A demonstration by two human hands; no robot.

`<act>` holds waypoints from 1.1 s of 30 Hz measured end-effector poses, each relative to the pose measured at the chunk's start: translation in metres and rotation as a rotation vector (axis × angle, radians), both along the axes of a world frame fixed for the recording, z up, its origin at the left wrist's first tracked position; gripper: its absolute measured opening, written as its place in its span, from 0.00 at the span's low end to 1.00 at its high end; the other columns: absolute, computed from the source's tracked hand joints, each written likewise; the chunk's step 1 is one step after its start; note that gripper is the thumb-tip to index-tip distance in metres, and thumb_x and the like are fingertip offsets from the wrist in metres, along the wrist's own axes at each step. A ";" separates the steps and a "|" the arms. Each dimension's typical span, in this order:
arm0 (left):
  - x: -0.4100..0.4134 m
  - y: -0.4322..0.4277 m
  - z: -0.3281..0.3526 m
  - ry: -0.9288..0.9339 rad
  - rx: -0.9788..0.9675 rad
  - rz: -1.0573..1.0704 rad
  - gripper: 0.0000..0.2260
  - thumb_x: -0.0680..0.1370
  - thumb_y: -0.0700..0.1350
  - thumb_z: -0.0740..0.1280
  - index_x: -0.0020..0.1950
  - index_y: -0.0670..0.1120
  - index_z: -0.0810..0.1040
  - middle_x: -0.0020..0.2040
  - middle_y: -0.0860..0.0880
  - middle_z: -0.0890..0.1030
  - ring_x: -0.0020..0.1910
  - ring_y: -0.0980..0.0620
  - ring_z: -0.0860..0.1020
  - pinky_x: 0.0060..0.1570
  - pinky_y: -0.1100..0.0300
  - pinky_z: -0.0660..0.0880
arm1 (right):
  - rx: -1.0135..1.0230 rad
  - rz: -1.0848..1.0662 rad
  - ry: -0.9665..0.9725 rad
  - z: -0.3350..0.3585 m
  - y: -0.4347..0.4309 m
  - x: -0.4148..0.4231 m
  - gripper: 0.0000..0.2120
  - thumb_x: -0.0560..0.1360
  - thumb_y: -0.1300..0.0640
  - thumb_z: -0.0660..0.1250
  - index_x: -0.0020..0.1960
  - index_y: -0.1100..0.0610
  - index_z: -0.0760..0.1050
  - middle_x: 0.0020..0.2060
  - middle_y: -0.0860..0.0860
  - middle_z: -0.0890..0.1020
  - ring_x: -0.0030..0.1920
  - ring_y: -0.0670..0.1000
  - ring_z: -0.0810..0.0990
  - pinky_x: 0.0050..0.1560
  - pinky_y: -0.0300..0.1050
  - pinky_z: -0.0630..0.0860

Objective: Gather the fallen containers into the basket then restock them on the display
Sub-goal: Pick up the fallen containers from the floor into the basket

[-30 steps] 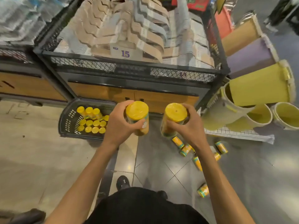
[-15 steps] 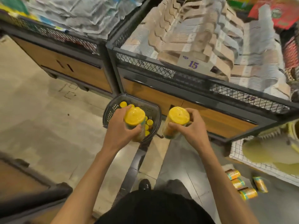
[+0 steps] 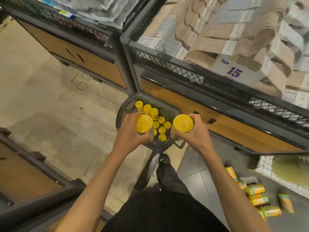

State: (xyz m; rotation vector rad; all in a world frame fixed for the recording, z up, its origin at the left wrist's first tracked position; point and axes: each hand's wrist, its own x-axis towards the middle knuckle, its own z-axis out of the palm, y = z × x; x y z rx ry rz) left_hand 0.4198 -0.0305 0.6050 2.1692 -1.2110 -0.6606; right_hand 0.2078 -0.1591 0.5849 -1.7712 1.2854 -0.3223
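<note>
My left hand (image 3: 129,131) grips a yellow-lidded container (image 3: 144,123), held upright over the near left part of the dark plastic basket (image 3: 127,106). My right hand (image 3: 194,131) grips a second yellow-lidded container (image 3: 182,123) just above the basket's right rim. The basket stands on the floor against the display cabinet and holds several upright containers with yellow lids (image 3: 154,114). Several more containers (image 3: 256,196) lie fallen on the grey floor at the lower right.
A black mesh display bin (image 3: 184,69) with stacked paper goods and a "15" price card (image 3: 234,72) rises behind the basket. A second bin (image 3: 70,22) stands to its left. A dark shelf frame (image 3: 33,164) juts in at the lower left. My foot (image 3: 163,160) is just behind the basket.
I have turned left and stepped up to the basket. Both hands, each still holding a container, have come down over the basket; the fallen containers now lie further to my right.
</note>
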 end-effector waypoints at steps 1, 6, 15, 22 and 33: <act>0.004 -0.010 -0.003 0.010 0.023 -0.012 0.35 0.64 0.57 0.72 0.68 0.50 0.69 0.57 0.56 0.69 0.60 0.55 0.70 0.54 0.59 0.70 | 0.017 -0.006 0.022 -0.006 -0.008 0.004 0.34 0.62 0.43 0.80 0.61 0.46 0.66 0.52 0.44 0.76 0.52 0.47 0.77 0.48 0.47 0.79; 0.027 -0.061 -0.036 0.038 0.155 -0.089 0.38 0.62 0.62 0.70 0.68 0.47 0.68 0.61 0.52 0.70 0.59 0.53 0.72 0.52 0.60 0.69 | 0.062 0.001 0.130 -0.042 -0.045 0.022 0.39 0.63 0.42 0.79 0.67 0.48 0.65 0.58 0.47 0.76 0.57 0.50 0.76 0.52 0.53 0.79; 0.070 -0.136 -0.126 -0.063 0.305 -0.330 0.36 0.68 0.58 0.75 0.70 0.46 0.68 0.65 0.46 0.73 0.63 0.45 0.73 0.55 0.50 0.73 | 0.135 -0.057 0.244 -0.123 -0.077 0.061 0.35 0.64 0.45 0.79 0.66 0.51 0.68 0.59 0.50 0.77 0.57 0.52 0.76 0.48 0.43 0.70; 0.107 -0.179 -0.242 -0.129 0.362 -0.544 0.35 0.70 0.58 0.75 0.71 0.46 0.68 0.67 0.46 0.72 0.65 0.44 0.72 0.55 0.52 0.71 | 0.150 -0.165 0.330 -0.221 -0.088 0.094 0.34 0.62 0.45 0.79 0.64 0.51 0.72 0.58 0.51 0.79 0.57 0.53 0.78 0.48 0.41 0.70; 0.127 -0.246 -0.440 -0.212 0.371 -0.843 0.35 0.67 0.54 0.79 0.69 0.46 0.70 0.66 0.45 0.74 0.65 0.43 0.73 0.61 0.48 0.71 | 0.119 -0.241 0.414 -0.417 -0.102 0.125 0.36 0.65 0.49 0.80 0.68 0.58 0.70 0.64 0.56 0.71 0.60 0.56 0.76 0.55 0.43 0.71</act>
